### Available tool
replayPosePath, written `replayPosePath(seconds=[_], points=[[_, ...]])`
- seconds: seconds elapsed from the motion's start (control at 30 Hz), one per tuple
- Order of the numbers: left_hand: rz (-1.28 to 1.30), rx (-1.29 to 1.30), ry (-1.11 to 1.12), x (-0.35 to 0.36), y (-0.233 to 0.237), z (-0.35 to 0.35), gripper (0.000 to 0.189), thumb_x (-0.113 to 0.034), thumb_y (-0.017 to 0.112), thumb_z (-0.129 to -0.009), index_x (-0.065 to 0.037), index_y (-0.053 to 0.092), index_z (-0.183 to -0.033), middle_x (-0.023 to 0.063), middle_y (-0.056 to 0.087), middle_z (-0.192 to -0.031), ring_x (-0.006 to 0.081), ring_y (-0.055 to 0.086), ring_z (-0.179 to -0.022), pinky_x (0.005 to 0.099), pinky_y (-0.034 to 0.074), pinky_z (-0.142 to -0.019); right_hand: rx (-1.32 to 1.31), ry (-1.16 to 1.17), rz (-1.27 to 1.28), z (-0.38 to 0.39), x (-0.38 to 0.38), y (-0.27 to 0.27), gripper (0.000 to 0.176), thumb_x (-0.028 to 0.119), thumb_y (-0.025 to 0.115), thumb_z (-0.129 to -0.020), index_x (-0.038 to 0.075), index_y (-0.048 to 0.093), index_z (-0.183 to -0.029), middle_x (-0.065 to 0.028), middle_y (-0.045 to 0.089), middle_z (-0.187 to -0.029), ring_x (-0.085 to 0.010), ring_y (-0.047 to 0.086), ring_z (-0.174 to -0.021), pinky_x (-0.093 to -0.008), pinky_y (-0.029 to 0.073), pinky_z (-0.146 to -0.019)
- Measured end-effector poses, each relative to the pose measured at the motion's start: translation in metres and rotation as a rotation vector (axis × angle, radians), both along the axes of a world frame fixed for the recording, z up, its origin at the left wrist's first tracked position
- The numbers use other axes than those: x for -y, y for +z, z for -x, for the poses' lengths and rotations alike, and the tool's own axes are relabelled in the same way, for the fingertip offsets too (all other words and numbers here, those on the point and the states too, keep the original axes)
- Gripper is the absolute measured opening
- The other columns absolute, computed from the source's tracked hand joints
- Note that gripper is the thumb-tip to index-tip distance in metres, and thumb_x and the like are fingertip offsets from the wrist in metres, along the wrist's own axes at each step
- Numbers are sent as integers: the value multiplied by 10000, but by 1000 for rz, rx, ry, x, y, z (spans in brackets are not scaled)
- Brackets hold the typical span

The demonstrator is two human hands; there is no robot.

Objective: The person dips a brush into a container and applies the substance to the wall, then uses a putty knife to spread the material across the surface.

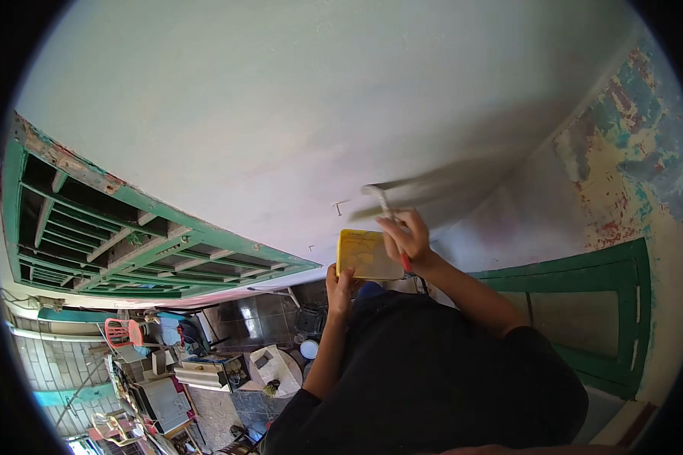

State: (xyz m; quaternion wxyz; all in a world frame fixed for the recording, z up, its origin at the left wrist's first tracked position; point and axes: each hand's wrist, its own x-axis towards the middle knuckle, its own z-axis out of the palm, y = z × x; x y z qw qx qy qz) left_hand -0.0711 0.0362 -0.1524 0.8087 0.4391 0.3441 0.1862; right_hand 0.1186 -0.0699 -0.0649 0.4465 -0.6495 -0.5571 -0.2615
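My right hand is closed around a hammer, whose metal head points up toward the pale wall and whose red handle end shows below my fist. A flat rectangular piece with a yellow rim is in my left hand, gripped at its lower left corner with the thumb on its face. Its face carries yellowish markings too small to read. Just above it, a nail sticks out of the wall, left of the hammer head. A smaller nail-like bit shows lower left on the wall.
Green slatted shutters line the wall at left. On the right stand a green-framed door and a corner wall with peeling paint. Below left are a red chair, a round table and cluttered furniture on the floor.
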Motion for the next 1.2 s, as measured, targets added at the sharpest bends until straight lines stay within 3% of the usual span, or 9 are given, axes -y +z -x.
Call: replayPosePath(seconds=[0.1,0.17,0.23,0.53,0.6,0.7,0.83,0.93,1.2], points=[[2,-7,1,-2,-2,0,474,-263,623,-946,20,455,-1288,164,610,-1158,262,677,-972,405,601,-857,-29,-71,-13,13,15,3,326,-47,707,-777,83,740,-1074,-108,577,-927,-268,640,-802,-377,560,-667],[11,-11,14,-3,-3,-2,496,-281,628,-935,25,460,-1288,168,615,-1145,271,685,-965,401,600,-842,37,180,-61,19,1,6,384,-5,757,-747,73,719,-1122,-105,581,-941,-245,611,-783,-347,543,-640],[3,-17,10,-4,-1,-4,502,-286,627,-932,26,460,-1288,169,615,-1140,273,686,-966,400,599,-836,-1,229,-52,14,-12,-4,386,-7,757,-743,79,718,-1116,-98,575,-911,-236,597,-764,-349,525,-619],[-78,-18,25,4,16,3,501,-246,645,-928,29,450,-1298,167,598,-1154,256,673,-990,384,598,-845,-222,-222,-55,-6,62,24,242,-50,705,-805,31,695,-1032,-133,678,-890,-244,654,-743,-339,524,-627],[-132,-41,-17,4,21,3,523,-249,672,-925,24,439,-1305,159,591,-1165,242,656,-1025,378,595,-854,-647,-165,16,-1,81,38,141,-22,720,-855,4,713,-994,-108,709,-880,-154,680,-766,-278,526,-649],[-155,-16,-56,9,31,-3,533,-248,687,-918,14,438,-1310,142,597,-1160,218,643,-1028,361,585,-859,-834,-67,101,10,90,52,115,29,744,-866,-1,717,-974,-88,720,-859,-112,675,-737,-257,533,-676],[-161,-7,-99,16,45,-12,530,-240,700,-911,5,444,-1304,122,604,-1145,189,632,-1004,332,569,-839,-809,-71,222,25,85,49,125,49,755,-860,-4,720,-968,-88,726,-815,-109,675,-700,-257,535,-672],[-185,-24,-118,19,50,-17,510,-225,704,-907,-5,451,-1291,103,611,-1116,169,625,-979,306,551,-806,-952,-157,287,33,84,33,129,72,765,-851,-6,724,-944,-91,732,-795,-113,682,-696,-263,534,-662],[-252,34,-71,29,59,-24,476,-180,704,-902,18,459,-1259,100,611,-1071,136,599,-900,283,529,-761,-809,-303,299,37,79,21,141,107,769,-858,-15,726,-915,-71,722,-757,-93,664,-671,-260,523,-636]])
